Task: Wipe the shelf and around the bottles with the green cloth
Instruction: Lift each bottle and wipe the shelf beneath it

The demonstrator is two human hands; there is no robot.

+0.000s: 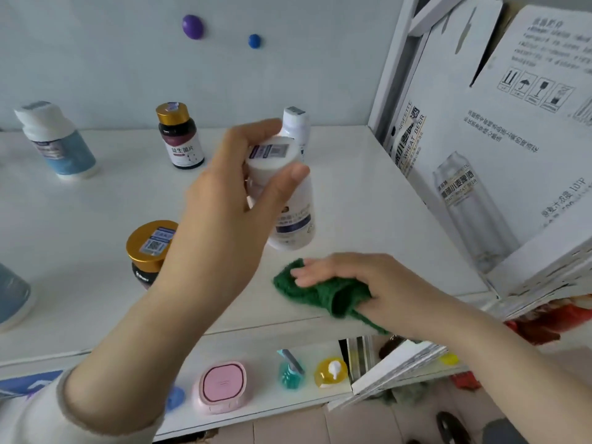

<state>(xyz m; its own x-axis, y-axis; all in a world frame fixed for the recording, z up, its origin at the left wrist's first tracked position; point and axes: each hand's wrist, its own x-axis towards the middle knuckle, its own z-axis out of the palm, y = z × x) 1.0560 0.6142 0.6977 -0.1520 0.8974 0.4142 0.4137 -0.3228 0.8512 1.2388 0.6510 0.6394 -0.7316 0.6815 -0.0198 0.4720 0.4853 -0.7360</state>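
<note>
My left hand point(234, 190) grips a white bottle point(288, 200) by its cap and holds it lifted, tilted, above the white shelf point(368, 193). My right hand point(362, 283) presses the green cloth point(317, 291) flat on the shelf near the front edge, just below the lifted bottle, with fingers over the cloth and thumb tucked under its folded edge. Another white bottle point(296, 125) stands behind the lifted one. A dark bottle with a gold cap point(181, 137) stands at the back, and a second gold-capped bottle point(149, 251) is partly hidden by my left forearm.
A blue-and-white bottle point(56, 141) stands at the back left. Another blue bottle point(12, 296) sits at the left edge. White beer cartons point(499, 155) close off the shelf's right side. On the lower shelf lie a pink case point(222, 386), a teal pump bottle point(290, 370) and a yellow bottle point(331, 373).
</note>
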